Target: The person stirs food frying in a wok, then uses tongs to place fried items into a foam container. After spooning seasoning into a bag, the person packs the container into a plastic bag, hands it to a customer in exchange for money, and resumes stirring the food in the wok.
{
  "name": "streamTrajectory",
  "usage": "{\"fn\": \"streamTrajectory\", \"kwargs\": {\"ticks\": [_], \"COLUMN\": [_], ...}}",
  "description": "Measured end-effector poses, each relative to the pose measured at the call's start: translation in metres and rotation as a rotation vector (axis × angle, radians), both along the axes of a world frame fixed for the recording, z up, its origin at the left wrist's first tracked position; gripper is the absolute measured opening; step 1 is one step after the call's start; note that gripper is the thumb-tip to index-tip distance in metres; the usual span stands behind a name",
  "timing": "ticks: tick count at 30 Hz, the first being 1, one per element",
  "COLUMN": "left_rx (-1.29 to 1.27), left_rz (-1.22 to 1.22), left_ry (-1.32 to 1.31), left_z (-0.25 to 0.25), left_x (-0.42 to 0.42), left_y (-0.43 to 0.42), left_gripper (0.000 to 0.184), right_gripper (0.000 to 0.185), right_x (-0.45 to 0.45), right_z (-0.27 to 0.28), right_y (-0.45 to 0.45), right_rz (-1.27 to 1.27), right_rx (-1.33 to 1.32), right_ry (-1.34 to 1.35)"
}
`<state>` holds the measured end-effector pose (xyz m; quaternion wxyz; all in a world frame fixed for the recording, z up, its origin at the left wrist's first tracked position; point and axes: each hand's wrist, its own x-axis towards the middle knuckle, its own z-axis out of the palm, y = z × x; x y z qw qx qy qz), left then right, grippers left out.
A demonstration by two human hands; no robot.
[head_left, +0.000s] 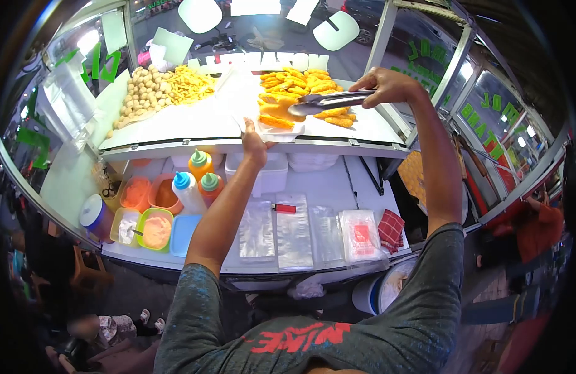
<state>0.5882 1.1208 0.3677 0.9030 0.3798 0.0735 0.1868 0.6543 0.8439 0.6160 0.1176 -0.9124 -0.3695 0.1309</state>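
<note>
My left hand is closed on the near edge of a pale, partly see-through bag or tray, with golden fried pieces in or just behind it. Metal tongs with dark handles are gripped in my right hand, which reaches in from the right. Their tips point left, over the fried pieces; whether they pinch one I cannot tell. Behind the tongs, on the lit white shelf, lies a heap of golden battered fritters.
Round balls and fried sticks lie on the shelf's left. Below stand squeeze bottles, tubs of sauce, plastic bags, a red lighter and a checked cloth. Glass panels and a metal frame enclose the stall.
</note>
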Motion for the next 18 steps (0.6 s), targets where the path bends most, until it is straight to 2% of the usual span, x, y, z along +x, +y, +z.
{"fn": "streamTrajectory", "kwargs": {"ticks": [2, 3, 10, 14, 17, 18], "left_rx": [-0.029, -0.014, -0.072, -0.055, -0.043, -0.028], "left_rz": [-0.056, -0.078, -0.160, -0.139, -0.190, -0.199], "left_ry": [-0.060, 0.013, -0.071, -0.050, -0.077, -0.095], "left_z": [0.001, 0.017, 0.017, 0.015, 0.019, 0.021], "left_x": [-0.007, -0.021, -0.047, -0.051, -0.060, -0.063], "left_y": [-0.003, -0.009, 0.001, 0.005, 0.004, 0.005], "left_gripper": [0.055, 0.063, 0.062, 0.060, 0.061, 0.063], "right_gripper": [0.057, 0.059, 0.060, 0.060, 0.060, 0.059], "right_x": [-0.007, -0.009, 0.006, 0.000, 0.002, 0.002], "right_z": [0.001, -0.005, -0.015, -0.027, -0.021, -0.021], "right_y": [0.020, 0.027, 0.023, 0.022, 0.014, 0.017], "right_rz": [0.047, 0.040, 0.043, 0.095, 0.046, 0.052], "right_rx": [-0.079, -0.076, -0.072, 0.074, 0.251, 0.203], "right_ry": [0.014, -0.030, 0.033, 0.141, 0.145, 0.032]}}
